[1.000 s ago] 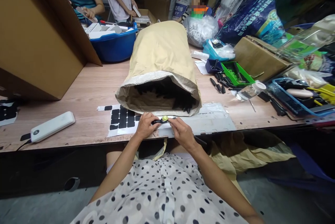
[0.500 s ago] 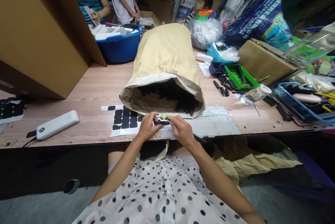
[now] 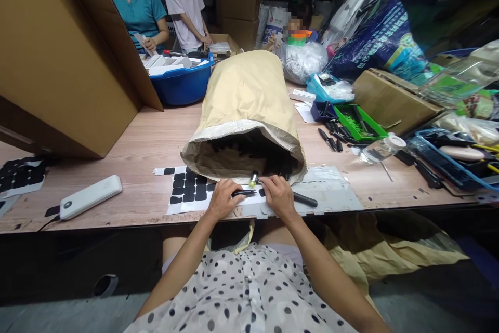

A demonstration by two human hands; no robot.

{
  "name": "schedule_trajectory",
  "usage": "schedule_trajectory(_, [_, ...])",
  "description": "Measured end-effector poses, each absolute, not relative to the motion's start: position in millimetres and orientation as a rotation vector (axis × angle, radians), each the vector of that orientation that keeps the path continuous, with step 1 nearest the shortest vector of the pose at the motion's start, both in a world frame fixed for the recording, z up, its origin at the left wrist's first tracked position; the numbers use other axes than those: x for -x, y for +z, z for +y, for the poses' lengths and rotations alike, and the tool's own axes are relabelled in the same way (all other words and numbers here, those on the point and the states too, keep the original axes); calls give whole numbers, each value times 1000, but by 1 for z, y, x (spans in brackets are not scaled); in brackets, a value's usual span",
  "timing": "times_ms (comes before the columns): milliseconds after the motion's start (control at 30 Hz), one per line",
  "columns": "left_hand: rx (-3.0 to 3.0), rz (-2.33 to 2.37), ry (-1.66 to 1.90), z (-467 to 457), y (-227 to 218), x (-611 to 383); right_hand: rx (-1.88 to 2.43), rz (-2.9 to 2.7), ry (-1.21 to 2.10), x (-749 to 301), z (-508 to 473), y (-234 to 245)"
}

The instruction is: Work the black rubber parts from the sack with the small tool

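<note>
Though still together, hands (image 3: 278,195) nearer sack (image 3: 241,99).

Long wooden table (image 3: 152,138), grey concrete floor (image 3: 50,317), stacked cardboard boxes (image 3: 236,0) in dim back

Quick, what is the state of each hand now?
Left hand: closed, pinching a slim black piece.
Right hand: closed, pinching a small part with a yellow-green cap.

Paper sack (image 3: 244,109) directly ahead
</note>
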State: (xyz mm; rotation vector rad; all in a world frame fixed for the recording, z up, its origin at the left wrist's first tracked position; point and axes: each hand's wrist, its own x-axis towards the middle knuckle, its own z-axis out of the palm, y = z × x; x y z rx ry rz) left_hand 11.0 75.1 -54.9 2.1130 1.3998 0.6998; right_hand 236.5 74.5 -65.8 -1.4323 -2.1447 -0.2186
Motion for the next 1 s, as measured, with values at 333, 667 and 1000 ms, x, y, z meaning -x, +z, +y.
schedule_trajectory(333, [-1741,1125,811,19,-26,-1,1426,-2125,-196,-236,76,-66])
schedule_trajectory(667, [-1612,1612,-141,-27,-69,18,1445,-2141,-187,-234,75,-64])
schedule_trajectory(1000, [-1715,1751,-359,-12,-87,6,1507,-2144,-153,-230,74,-63])
